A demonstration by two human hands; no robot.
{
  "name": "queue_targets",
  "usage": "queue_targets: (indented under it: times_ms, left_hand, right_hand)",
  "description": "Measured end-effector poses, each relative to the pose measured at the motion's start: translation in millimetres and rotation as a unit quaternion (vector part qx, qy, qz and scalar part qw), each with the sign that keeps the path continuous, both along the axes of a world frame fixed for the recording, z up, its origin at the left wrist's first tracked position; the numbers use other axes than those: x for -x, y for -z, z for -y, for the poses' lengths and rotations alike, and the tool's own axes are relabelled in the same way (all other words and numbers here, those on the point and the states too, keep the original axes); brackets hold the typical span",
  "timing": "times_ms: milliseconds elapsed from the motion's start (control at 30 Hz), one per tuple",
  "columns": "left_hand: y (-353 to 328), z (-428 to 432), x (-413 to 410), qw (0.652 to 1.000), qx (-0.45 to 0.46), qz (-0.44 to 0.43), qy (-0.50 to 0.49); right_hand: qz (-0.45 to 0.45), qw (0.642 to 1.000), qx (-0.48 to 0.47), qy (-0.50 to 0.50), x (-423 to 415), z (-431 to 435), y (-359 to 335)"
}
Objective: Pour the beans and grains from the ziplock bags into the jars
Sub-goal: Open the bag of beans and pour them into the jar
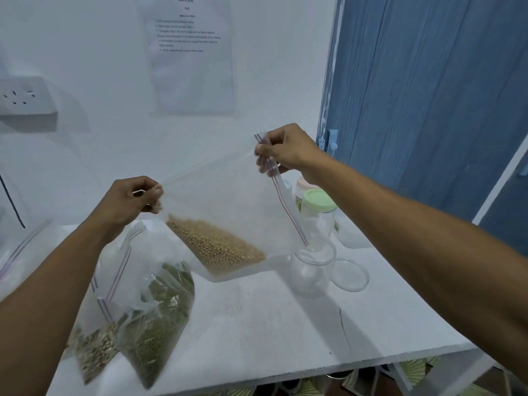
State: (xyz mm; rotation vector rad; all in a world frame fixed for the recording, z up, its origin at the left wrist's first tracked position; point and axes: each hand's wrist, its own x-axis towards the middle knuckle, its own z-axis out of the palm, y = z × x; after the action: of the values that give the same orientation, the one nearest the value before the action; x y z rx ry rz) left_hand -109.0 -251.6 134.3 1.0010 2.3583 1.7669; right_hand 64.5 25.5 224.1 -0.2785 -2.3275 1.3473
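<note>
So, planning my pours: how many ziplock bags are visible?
4: tan-bean bag held up centre; green-bean bag and pale-seed bag on the table, front-left; fourth bag at far left. Others possibly hidden.

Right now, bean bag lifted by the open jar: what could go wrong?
1. The bag has a zip edge wider than the open jar; beans could spill onto the table.
2. The left hand and right hand only pinch thin plastic; a slipped grip might drop it.
3. The jar looks empty; a nudge might tip it.
</note>
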Motion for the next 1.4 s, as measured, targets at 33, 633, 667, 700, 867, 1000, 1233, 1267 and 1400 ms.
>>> queue_targets:
  times_ms: [33,633,667,700,867,1000,1233,1267,1400]
  left_hand:
    - [-1,-1,0,1.0,0.001,-0.001,0.0]
    - [-34,-20,-11,0.999,-0.001,-0.053,0.006]
    - [-36,-20,-12,0.998,-0.001,-0.054,0.007]
    - [-38,-21,-13,0.998,-0.001,-0.057,0.009]
    - [-50,-28,-15,0.997,-0.009,-0.08,0.009]
    - [-61,-34,-17,0.996,-0.017,-0.091,0.013]
    - [-75,-43,-20,0.994,-0.016,-0.108,0.017]
    - [-77,-44,-20,0.993,-0.014,-0.112,0.019]
    - [-84,-49,-22,0.992,-0.007,-0.121,0.021]
  right_hand:
    - [-0.004,1.0,0.006,0.003,-2,-1,1]
    - [-0.025,0.998,0.028,0.052,-29,-15,-1]
    - [-0.027,0.998,0.031,0.054,-30,-15,-1]
    - [-0.028,0.997,0.033,0.056,-31,-15,-1]
    - [-0.032,0.996,0.044,0.069,-36,-18,0]
    - [-0.037,0.995,0.053,0.075,-41,-21,-4]
    - [-0.042,0.993,0.056,0.096,-50,-25,-3]
    - [-0.043,0.992,0.059,0.1,-51,-26,-3]
    - [-0.046,0.99,0.07,0.111,-56,-28,0]
